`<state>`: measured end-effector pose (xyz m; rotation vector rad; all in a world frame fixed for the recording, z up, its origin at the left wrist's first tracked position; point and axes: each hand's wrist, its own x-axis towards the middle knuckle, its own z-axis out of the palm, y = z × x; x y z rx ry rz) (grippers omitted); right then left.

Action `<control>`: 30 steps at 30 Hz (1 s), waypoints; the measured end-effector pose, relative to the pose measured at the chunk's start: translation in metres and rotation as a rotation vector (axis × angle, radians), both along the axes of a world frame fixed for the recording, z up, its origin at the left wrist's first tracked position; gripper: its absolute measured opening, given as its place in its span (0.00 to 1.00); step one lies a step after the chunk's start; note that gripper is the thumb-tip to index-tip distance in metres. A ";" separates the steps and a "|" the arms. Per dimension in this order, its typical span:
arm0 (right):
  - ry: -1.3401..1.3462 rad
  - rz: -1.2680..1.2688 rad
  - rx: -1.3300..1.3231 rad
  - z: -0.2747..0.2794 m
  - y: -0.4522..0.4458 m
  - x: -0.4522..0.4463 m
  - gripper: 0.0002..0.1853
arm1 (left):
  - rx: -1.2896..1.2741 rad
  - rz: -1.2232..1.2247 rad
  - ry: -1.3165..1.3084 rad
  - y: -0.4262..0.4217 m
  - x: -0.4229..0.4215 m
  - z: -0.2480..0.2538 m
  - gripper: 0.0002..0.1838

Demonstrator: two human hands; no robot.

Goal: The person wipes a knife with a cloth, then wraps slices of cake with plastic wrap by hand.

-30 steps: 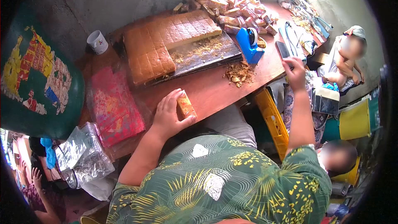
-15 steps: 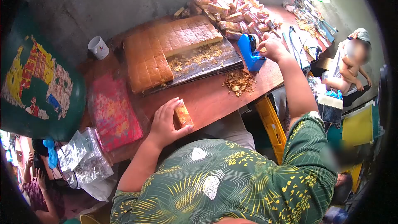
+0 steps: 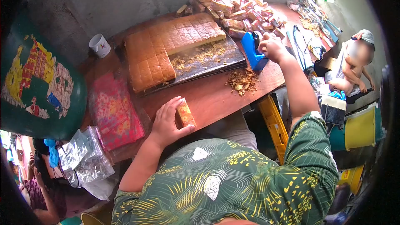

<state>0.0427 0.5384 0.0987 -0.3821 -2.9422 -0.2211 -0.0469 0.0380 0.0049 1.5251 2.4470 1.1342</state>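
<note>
On the near side of the tray (image 3: 233, 54), the left hand (image 3: 168, 118) grasps a wrapped cake bar (image 3: 186, 114) between fingers and thumb. Right of the tray, the right hand (image 3: 273, 47) bends its fingers at the tape dispenser (image 3: 252, 52); whether they grip anything, I cannot tell. Crumbs (image 3: 242, 82) lie by the tray's near right corner, a heap of bars (image 3: 237, 6) behind it, a mug (image 3: 100, 46) to its left.
</note>
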 end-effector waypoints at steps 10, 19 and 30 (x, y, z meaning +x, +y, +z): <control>0.319 0.035 -0.076 0.044 -0.034 0.049 0.01 | -0.015 0.001 -0.014 -0.001 0.000 0.001 0.49; 0.479 -0.125 -0.841 -0.075 -0.049 0.106 0.04 | -0.003 0.003 0.002 0.000 0.001 -0.001 0.48; 0.849 -0.234 -1.530 -0.113 -0.040 0.092 0.11 | -0.017 0.018 -0.003 -0.001 0.003 -0.002 0.47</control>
